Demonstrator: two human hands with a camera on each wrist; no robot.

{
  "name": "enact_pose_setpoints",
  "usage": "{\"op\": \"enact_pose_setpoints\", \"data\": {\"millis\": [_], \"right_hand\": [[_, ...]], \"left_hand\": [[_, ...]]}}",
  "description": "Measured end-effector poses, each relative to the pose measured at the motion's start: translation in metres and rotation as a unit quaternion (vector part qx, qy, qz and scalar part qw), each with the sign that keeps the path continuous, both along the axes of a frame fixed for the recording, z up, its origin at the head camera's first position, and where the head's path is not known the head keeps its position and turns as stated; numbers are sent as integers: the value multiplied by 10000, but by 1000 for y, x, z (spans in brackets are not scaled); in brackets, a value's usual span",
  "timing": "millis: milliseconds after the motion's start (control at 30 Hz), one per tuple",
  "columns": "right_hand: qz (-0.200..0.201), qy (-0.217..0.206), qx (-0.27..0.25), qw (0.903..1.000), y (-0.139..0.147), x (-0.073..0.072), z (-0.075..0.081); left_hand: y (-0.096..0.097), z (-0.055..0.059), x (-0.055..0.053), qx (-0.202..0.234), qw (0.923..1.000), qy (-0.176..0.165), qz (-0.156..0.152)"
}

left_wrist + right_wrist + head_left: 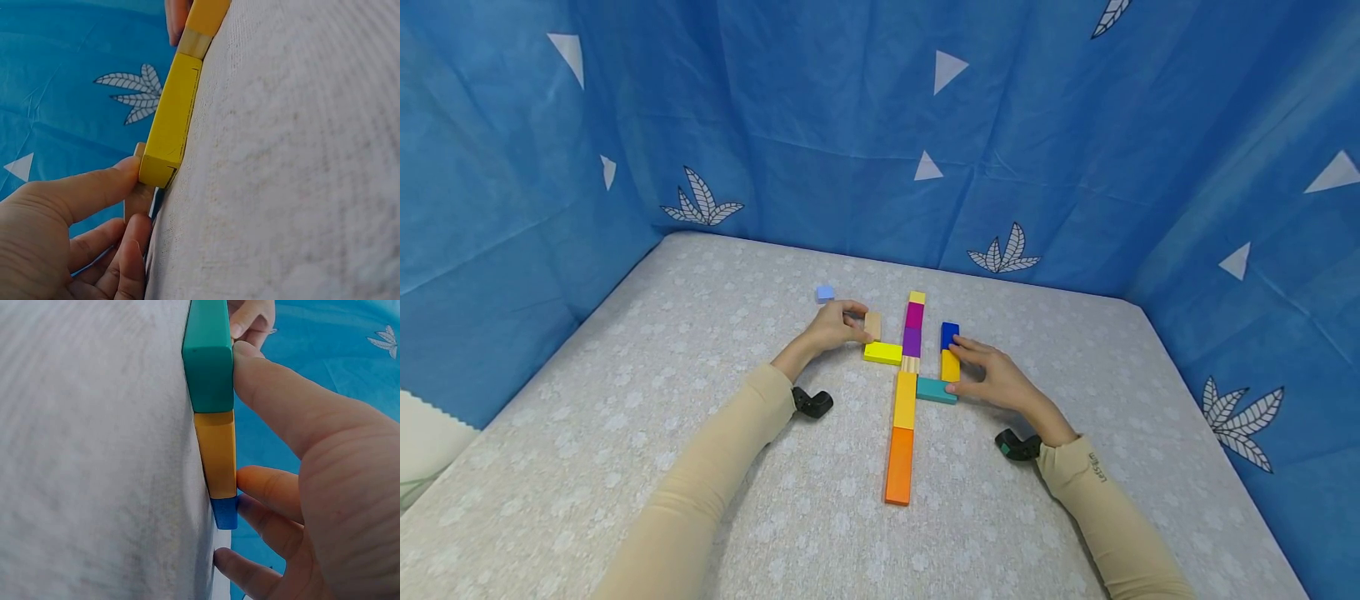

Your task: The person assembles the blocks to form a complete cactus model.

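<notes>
My left hand (835, 325) pinches a small tan wooden block (873, 325), thumb at its near end and a finger at its far end. The thumb tip also lies right at the end of a bright yellow block (169, 119) set crosswise. On the other side, my right hand (1000, 379) rests its thumb on the edge of a teal block (209, 369). Its other fingers spread loosely along an amber block (217, 453) and a dark blue block (950, 333), which form a line pointing away from the teal one.
Between the hands runs a column of blocks: pale yellow (917, 297), magenta (914, 315), purple (912, 342), ridged plain wood (910, 365), long amber (905, 400) and orange (899, 467). A light blue block (825, 293) sits apart, beyond the left hand. Blue curtains (880, 125) border the patterned tablecloth (760, 517).
</notes>
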State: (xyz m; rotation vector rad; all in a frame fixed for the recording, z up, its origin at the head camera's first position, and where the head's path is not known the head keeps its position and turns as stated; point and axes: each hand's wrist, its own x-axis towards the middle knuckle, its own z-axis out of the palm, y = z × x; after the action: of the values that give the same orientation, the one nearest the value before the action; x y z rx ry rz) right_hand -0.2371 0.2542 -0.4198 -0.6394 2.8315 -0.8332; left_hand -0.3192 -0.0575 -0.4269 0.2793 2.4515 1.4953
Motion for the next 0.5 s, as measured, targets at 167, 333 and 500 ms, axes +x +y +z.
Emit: {"op": "enact_pose_setpoints", "data": {"millis": [167, 333, 500], "right_hand": [[-2, 1, -18, 10000, 0, 0, -1], [-12, -4, -18, 10000, 1, -1, -2], [-13, -2, -25, 10000, 1, -1, -3]], "left_hand": [[0, -1, -1, -14, 10000, -11, -9], [-1, -2, -1, -25, 10000, 25, -33], [-1, -2, -1, -16, 10000, 55, -42]]}}
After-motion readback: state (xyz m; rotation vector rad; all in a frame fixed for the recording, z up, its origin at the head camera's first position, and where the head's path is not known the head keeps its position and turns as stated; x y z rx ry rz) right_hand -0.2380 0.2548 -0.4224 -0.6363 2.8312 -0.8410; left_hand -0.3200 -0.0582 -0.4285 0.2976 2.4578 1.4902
